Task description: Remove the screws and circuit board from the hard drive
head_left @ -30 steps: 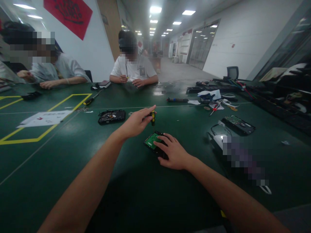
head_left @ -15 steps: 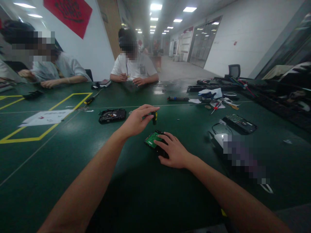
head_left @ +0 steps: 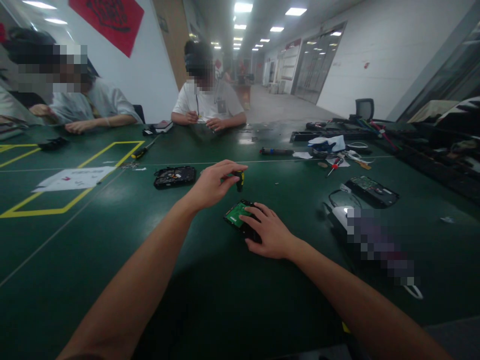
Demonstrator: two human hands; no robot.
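Note:
In the head view, my left hand point(head_left: 214, 185) has its thumb and fingers closed on the black-and-yellow handle of a screwdriver point(head_left: 240, 182). The handle stands upright above the far side of a hard drive point(head_left: 236, 214), whose green circuit board faces up; the shaft and tip cannot be made out. My right hand point(head_left: 273, 233) lies over the right part of the drive, fingers curved across its top and thumb at the near edge, holding it against the green table point(head_left: 195, 305). Its palm and fingers hide that side of the drive.
An opened black drive point(head_left: 174, 177) lies to the left, another drive point(head_left: 372, 191) to the right near a blurred pouch point(head_left: 378, 240). A red screwdriver point(head_left: 335, 167) and a yellow-black one point(head_left: 138, 152) lie farther back. Two co-workers sit across the table.
The whole view has shifted slightly. Both hands keep nearly the same pose, with the left still on the screwdriver and the right on the hard drive.

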